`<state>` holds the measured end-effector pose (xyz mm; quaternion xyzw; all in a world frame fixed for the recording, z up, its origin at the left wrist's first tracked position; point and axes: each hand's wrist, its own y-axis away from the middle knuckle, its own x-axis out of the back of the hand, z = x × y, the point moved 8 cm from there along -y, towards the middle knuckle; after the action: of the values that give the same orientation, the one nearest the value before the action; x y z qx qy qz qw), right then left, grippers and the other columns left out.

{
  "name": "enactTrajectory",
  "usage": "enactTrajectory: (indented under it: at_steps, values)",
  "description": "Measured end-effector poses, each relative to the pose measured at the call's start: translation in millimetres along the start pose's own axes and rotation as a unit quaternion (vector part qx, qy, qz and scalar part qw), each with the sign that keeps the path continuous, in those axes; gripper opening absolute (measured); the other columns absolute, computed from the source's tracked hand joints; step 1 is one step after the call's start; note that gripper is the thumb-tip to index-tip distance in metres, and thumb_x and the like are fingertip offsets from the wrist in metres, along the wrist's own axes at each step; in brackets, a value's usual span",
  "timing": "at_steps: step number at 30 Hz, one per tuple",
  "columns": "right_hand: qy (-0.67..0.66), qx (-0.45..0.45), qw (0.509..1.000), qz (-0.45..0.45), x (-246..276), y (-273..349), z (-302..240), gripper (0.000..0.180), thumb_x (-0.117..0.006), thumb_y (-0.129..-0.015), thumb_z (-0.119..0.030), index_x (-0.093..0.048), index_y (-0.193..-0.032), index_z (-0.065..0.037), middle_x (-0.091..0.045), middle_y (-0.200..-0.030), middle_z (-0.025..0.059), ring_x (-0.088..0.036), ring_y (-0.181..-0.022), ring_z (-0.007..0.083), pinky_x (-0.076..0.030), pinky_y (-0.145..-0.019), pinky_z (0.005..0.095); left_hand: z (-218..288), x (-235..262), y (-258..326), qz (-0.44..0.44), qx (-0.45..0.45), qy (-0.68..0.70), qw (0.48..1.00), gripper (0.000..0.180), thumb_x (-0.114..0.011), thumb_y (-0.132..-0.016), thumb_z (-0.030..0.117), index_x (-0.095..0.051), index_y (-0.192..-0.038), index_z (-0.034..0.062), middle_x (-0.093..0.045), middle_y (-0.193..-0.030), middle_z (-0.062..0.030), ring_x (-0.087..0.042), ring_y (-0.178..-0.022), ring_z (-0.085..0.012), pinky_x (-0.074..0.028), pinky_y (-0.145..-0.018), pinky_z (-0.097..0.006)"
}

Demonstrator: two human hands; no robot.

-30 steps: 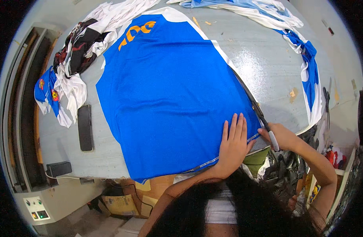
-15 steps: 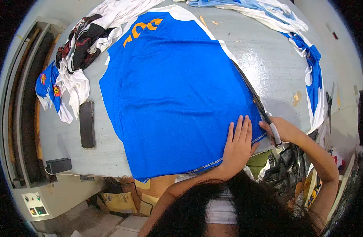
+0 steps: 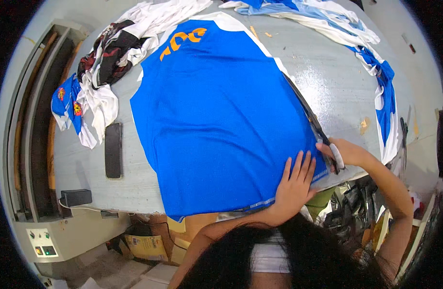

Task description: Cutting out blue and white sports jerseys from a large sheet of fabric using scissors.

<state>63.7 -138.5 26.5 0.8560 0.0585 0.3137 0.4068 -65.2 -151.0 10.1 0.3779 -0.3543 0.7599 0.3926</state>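
Observation:
A blue fabric garment panel (image 3: 216,120) with orange lettering and a white edge at the top and upper right lies across the grey table. My left hand (image 3: 295,187) rests flat on its lower right part, fingers stretched out and a little apart. My right hand (image 3: 350,153) grips the handles of long dark scissors (image 3: 307,111), whose handles have a pale wrapping. The scissors lie along the panel's right edge, pointing away from me. Whether the blades are parted is hard to make out. The panel's hem hangs at the table's near edge, partly behind my left hand.
A black phone (image 3: 114,150) and a small black box (image 3: 76,197) with a cable lie at the left. White and dark fabric (image 3: 113,58) is heaped at the far left. Blue and white pieces (image 3: 386,106) lie along the right. Black plastic bags (image 3: 349,204) sit below the table's near right edge.
The whole view has shifted slightly, with the panel and phone appearing a bit further right. The panel's creases have changed a little. Both hands keep nearly the same pose.

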Motion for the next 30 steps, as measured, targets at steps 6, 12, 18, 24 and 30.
enactTrajectory:
  at_steps: [6,12,18,24,30]
  values:
    - [-0.048,-0.006,0.999,-0.022,-17.0,49.4,29.6,0.048,-0.054,-0.083,-0.046,-0.054,-0.082,0.003,-0.057,-0.059,0.0078,-0.057,-0.052,0.0155,-0.045,-0.047,0.0289,32.4,7.4,41.6,-0.079,-0.053,0.105,0.99,0.059,-0.044,-0.087,0.039,-0.034,-0.129,-0.0012,-0.023,-0.139,-0.0211,-0.023,-0.128,-0.0363,-0.017,-0.104,-0.049]
    - [-0.256,0.03,0.966,0.023,-43.1,60.3,62.2,0.043,-0.064,-0.079,-0.037,-0.051,-0.093,0.002,-0.054,-0.064,0.0062,-0.056,-0.058,0.0097,-0.044,-0.047,0.0247,0.4,18.1,-2.5,-0.052,-0.052,0.105,0.992,0.048,-0.046,-0.087,0.03,-0.04,-0.127,0.0041,-0.035,-0.134,-0.0166,-0.028,-0.127,-0.0323,-0.025,-0.101,-0.048]
    - [-0.256,0.064,0.964,0.018,-40.0,50.5,48.7,0.049,-0.059,-0.08,-0.046,-0.05,-0.088,0.002,-0.054,-0.063,0.0059,-0.058,-0.05,0.0156,-0.045,-0.046,0.0258,-9.3,13.0,-4.6,0.025,-0.022,-0.074,0.997,0.055,-0.048,-0.084,0.041,-0.038,-0.13,0.0124,-0.032,-0.137,-0.0126,-0.027,-0.127,-0.0291,-0.02,-0.102,-0.052]
    - [-0.229,0.096,0.968,0.017,-35.0,34.5,29.3,0.057,-0.056,-0.08,-0.052,-0.05,-0.087,0.004,-0.054,-0.058,0.0084,-0.058,-0.048,0.0171,-0.044,-0.044,0.0276,-1.0,13.5,-0.2,0.008,-0.024,-0.073,0.997,0.056,-0.047,-0.085,0.04,-0.037,-0.131,0.0109,-0.031,-0.137,-0.0133,-0.026,-0.128,-0.03,-0.017,-0.103,-0.051]
    - [-0.202,0.094,0.974,0.05,-27.8,20.6,18.5,0.052,-0.053,-0.083,-0.048,-0.046,-0.087,0.003,-0.052,-0.055,0.008,-0.055,-0.045,0.0157,-0.044,-0.042,0.0271,-6.6,10.1,-0.5,0.006,-0.016,-0.052,0.998,0.056,-0.048,-0.084,0.04,-0.037,-0.131,0.0113,-0.03,-0.138,-0.0129,-0.025,-0.128,-0.0307,-0.017,-0.102,-0.052]
